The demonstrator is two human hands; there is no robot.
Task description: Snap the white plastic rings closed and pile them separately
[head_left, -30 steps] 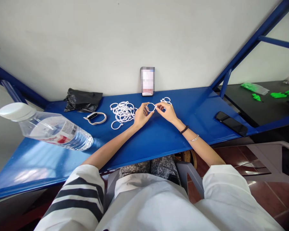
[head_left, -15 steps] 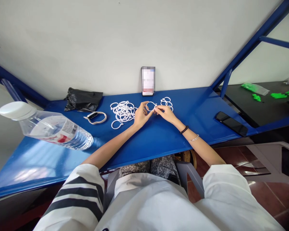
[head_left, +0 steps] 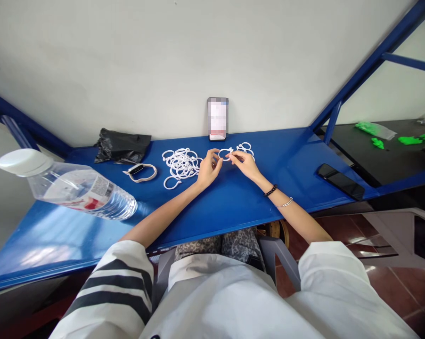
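Note:
Between my hands is a white plastic ring (head_left: 224, 149) with a small clasp, like a shower curtain ring, held up over the blue table (head_left: 212, 207). My right hand (head_left: 247, 165) pinches its right side near the clasp. At the ring's left edge, the fingers and thumb of my left hand (head_left: 207, 170) are curled onto it. A tangled pile of white rings (head_left: 182, 162) lies just left of my left hand. Several more white rings (head_left: 247, 146) lie behind my right hand, which partly hides them.
A phone (head_left: 217, 120) leans upright on the wall. Left are a black plastic bag (head_left: 122, 146), a watch (head_left: 142, 173) and a large water bottle (head_left: 88, 190). Another phone (head_left: 340, 181) lies at the right. Green pieces (head_left: 410, 140) rest on a neighbouring dark table, beside part of another person's hand.
The held ring has shifted slightly right and looks narrower, seemingly turned. My right fingers have moved a little right and up along with it. My left hand has barely moved.

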